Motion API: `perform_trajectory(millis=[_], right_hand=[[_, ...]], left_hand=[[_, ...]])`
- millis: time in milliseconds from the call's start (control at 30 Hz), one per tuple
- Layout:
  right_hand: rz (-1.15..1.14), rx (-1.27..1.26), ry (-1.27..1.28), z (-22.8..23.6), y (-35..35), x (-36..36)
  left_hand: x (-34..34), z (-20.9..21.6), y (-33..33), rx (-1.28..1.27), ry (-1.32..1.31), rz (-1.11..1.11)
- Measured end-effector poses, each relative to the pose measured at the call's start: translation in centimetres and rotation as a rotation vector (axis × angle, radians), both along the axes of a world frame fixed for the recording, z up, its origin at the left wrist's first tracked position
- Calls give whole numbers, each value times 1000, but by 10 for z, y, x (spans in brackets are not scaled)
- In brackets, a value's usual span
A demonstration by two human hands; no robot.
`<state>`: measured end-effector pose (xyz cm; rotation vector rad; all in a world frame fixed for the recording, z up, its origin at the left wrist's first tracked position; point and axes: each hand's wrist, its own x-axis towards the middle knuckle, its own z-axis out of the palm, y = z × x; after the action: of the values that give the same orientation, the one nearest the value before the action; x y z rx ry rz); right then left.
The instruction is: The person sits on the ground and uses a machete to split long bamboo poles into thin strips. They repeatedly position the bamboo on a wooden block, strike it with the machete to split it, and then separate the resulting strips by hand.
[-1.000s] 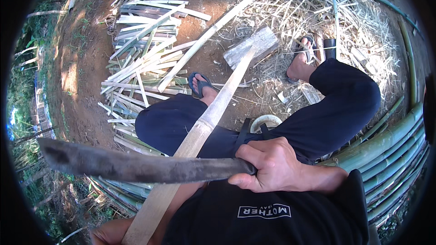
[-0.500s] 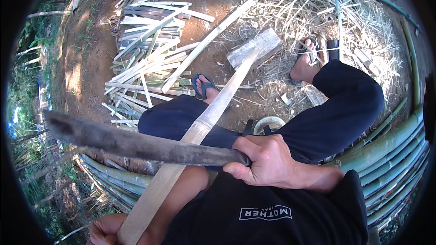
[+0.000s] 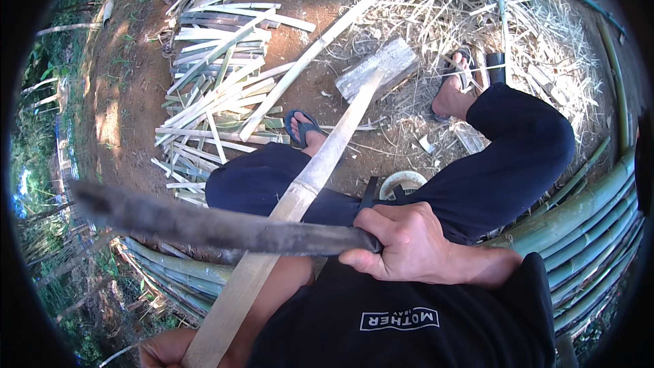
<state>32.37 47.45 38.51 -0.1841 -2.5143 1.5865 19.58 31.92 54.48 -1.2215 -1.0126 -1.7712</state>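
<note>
My right hand (image 3: 412,242) is closed round the handle of a long dark machete (image 3: 197,225). The blade reaches far to the left and crosses over a pale split bamboo strip (image 3: 296,197); I cannot tell whether it touches. That strip runs slantwise from the lower left, over my left thigh, to a wooden block (image 3: 392,65) on the ground, where its thin far end rests. At the lower edge my left hand (image 3: 167,349) grips the strip's near end, partly cut off by the picture's rim.
Split bamboo strips (image 3: 225,61) lie piled at the left, beside one long strip (image 3: 320,44). Shavings (image 3: 545,48) cover the ground near my right foot (image 3: 453,92). Green bamboo poles (image 3: 579,221) stretch along the right, and more poles (image 3: 170,269) lie at the lower left.
The machete blade has dropped slightly toward me and is a little blurred. My left hand and the strip's near end have shifted slightly right; both hands keep their hold.
</note>
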Motion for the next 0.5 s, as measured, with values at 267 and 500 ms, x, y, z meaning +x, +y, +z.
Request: perform_trajectory(millis=[267,500], right_hand=[[2,-62,-50,-2,4,-4],[-36,-44,-170,-14,3,-10]], left_hand=[[-5,2,10,9,51,-77],[-10,-1,-5,6,42,-58]])
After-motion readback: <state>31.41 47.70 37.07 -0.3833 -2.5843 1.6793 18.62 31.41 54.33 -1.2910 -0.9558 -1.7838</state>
